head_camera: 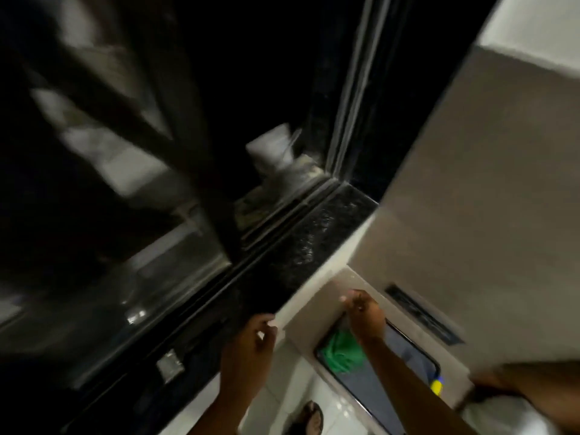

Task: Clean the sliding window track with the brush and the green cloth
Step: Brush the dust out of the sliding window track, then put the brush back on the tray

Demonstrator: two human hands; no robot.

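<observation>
Black glass of the sliding window (110,215) fills most of the blurred view, with the window track (292,199) running along its lower edge above a dark speckled stone sill (320,243). Below the sill, beyond the fingers, a beige cabinet top (314,321) holds a blue-lined tray (405,343). Green cloth (342,350) lies bunched in that tray, directly beneath the right hand (364,315), whose fingers are curled loosely with nothing visibly held, though blur makes this uncertain. Left hand (251,340) hovers by the sill's edge, fingers half bent and seemingly empty. A small yellow and blue object (437,384), possibly the brush, sits further along the tray from the right fingers; I cannot confirm it. Judged from this, cleaning has not started: next comes lowering the right hand and closing on a tool.
</observation>
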